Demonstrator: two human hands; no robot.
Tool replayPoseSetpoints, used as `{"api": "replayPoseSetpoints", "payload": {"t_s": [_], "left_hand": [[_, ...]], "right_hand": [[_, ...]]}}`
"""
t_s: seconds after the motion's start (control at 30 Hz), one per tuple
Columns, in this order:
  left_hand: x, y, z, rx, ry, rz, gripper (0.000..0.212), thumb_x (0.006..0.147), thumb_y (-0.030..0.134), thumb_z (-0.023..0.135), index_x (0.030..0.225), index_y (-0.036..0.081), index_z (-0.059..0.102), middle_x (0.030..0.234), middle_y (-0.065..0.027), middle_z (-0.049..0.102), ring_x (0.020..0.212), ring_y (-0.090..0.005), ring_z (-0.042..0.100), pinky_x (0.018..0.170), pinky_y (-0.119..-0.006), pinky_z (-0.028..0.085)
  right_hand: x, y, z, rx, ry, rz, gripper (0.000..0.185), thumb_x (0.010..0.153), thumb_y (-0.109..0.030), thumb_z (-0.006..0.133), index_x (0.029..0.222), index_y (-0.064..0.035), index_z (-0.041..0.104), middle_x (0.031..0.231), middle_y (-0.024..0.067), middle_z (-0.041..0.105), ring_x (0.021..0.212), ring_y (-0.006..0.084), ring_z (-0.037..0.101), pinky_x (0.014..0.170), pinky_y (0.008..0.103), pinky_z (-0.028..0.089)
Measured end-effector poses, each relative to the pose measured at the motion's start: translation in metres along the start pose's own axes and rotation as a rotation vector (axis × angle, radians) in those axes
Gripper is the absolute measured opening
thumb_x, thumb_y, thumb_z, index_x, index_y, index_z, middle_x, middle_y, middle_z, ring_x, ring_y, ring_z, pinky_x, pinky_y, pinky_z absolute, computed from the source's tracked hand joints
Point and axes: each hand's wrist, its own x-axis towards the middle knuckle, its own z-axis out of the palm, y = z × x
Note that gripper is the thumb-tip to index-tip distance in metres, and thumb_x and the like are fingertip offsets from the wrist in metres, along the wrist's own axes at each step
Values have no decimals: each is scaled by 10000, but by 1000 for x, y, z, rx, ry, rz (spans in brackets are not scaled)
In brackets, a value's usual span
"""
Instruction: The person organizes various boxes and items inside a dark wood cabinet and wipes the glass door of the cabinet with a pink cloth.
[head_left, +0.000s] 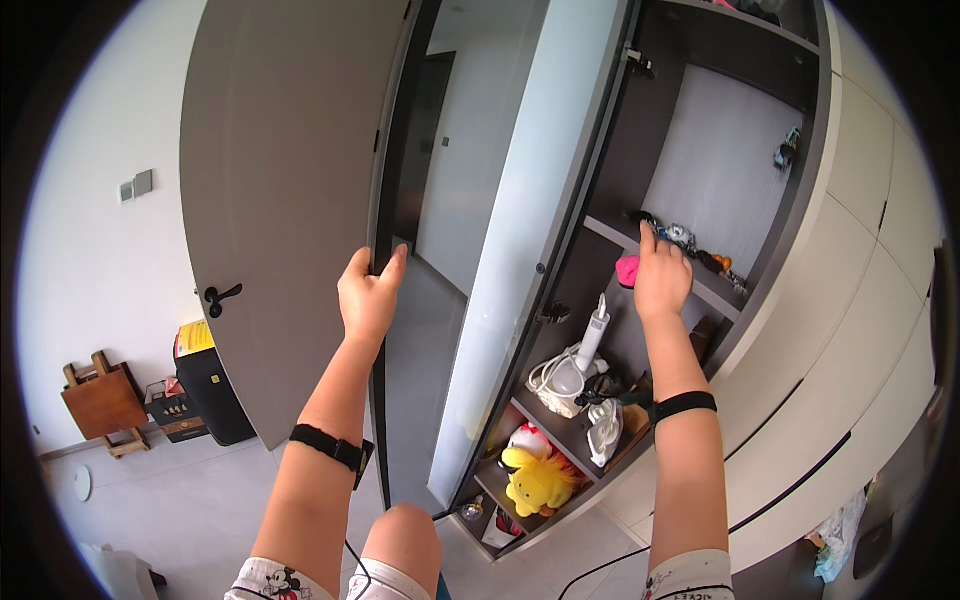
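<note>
My left hand (369, 295) grips the dark-framed edge of an open glass cabinet door (442, 352), its thumb lying on the glass side. My right hand (663, 277) is at the front of a cabinet shelf (716, 295), index finger stretched towards small toys and trinkets (681, 235) on it. A bright pink object (627, 271) shows beside the right palm; my hand partly covers it, and I cannot tell whether my hand holds it. Further down, a shelf carries a white handheld appliance with a cord (595, 337). Below sits a yellow plush toy (540, 484).
A grey room door (285, 187) with a black handle (222, 298) stands left of the glass door. By the wall are a black suitcase (217, 397) and a folding wooden stool (105, 401). Cream cabinet fronts (832, 315) run along the right. A black cable (600, 571) hangs near my lap.
</note>
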Motion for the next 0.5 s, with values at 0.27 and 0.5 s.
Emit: {"api": "replayPoseSetpoints", "payload": {"t_s": [0.27,0.5], "left_hand": [[-2,1,0,-9,-16,3,547,829,334,731,643,45,307,549,1,303,542,-89,279,472,-293,298],[-2,-2,-1,-130,-56,30,514,840,301,725,631,55,325,547,34,328,530,-66,294,462,-264,290]], "right_hand": [[1,-5,12,31,97,62,131,806,-149,560,896,-145,655,856,5,599,857,183,578,737,324,443],[1,-3,18,97,229,37,193,806,-139,544,935,-135,687,826,21,609,821,192,584,728,333,449]]}}
